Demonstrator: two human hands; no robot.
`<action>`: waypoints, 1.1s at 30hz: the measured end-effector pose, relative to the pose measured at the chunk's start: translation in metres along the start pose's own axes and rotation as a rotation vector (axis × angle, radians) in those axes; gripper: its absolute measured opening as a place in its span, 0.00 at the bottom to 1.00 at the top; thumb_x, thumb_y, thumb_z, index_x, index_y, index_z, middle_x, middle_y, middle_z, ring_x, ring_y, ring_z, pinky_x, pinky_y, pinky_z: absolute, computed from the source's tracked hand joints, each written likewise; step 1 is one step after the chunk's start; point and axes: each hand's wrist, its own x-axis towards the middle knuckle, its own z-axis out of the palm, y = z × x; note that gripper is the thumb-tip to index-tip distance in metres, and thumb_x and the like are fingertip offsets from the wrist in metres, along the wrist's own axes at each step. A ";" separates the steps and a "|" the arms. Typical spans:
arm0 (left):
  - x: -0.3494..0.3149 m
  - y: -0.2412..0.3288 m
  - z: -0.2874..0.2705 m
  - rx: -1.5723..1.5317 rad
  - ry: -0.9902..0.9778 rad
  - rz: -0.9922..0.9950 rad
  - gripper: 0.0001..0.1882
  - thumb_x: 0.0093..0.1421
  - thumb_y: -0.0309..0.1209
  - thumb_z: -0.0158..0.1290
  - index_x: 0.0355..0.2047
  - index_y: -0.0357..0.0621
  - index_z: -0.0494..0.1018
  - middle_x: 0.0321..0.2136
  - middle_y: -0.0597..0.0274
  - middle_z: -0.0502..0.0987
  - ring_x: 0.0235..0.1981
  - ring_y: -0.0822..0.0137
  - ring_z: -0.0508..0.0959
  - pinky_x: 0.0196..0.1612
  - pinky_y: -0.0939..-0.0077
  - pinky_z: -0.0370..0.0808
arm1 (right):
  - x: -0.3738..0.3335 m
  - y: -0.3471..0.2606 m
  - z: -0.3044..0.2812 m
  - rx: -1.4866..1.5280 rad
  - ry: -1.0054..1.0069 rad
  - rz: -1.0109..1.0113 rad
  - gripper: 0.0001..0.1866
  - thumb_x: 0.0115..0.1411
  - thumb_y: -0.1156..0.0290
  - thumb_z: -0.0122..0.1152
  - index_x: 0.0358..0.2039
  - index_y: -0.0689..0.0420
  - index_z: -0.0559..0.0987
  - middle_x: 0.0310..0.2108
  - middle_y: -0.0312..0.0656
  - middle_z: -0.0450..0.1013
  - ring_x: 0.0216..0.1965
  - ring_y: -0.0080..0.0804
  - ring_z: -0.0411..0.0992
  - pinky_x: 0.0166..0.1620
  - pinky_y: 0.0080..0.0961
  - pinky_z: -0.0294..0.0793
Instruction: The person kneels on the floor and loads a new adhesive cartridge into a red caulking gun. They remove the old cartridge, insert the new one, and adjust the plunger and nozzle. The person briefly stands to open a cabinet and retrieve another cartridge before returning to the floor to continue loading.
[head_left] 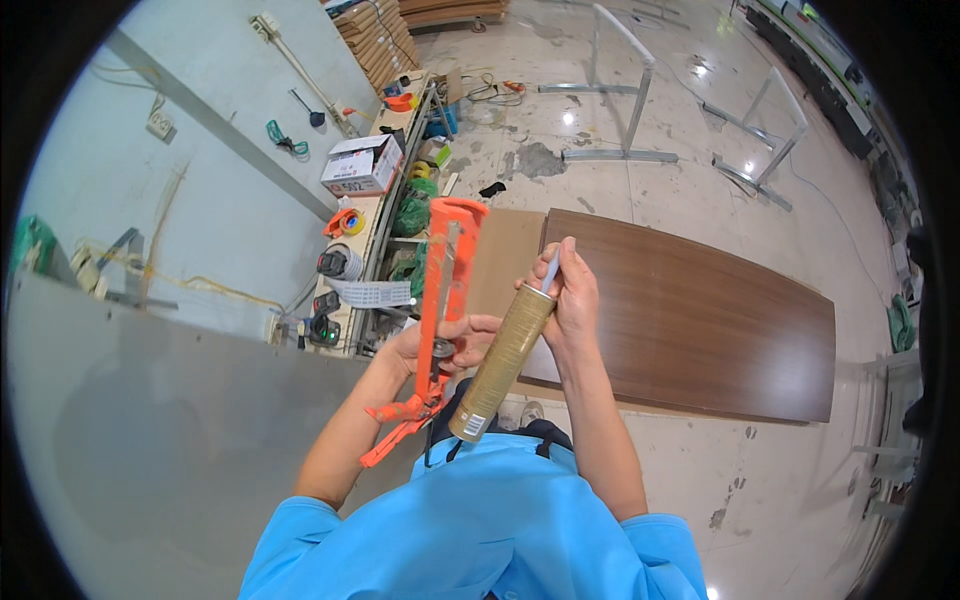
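Observation:
An orange caulking gun (432,290) stands nearly upright in front of my body, its handle and trigger toward me. My left hand (406,350) is wrapped round its lower part, with the fingers showing on the far side. Just to the right, my right hand (576,305) grips a gold sealant tube (503,355) by its upper end, at the pale nozzle (551,272). The tube tilts, its bottom pointing down toward my waist. It is apart from the gun's cradle, which looks unfilled.
A brown wooden panel (690,320) lies on cardboard (505,240) to the right. Along the left wall, a narrow workbench (372,235) holds a white carton (362,165), tape rolls (347,222) and power tools (325,322). Metal stands (620,155) rise from the floor farther off.

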 end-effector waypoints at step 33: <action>0.122 0.410 -0.262 1.266 0.448 0.609 0.33 0.47 0.33 0.71 0.55 0.42 0.76 0.43 0.53 0.83 0.44 0.54 0.84 0.48 0.66 0.78 | 0.437 0.046 0.111 -1.002 -0.483 -0.361 0.13 0.63 0.70 0.66 0.47 0.62 0.85 0.40 0.42 0.83 0.46 0.38 0.74 0.53 0.35 0.72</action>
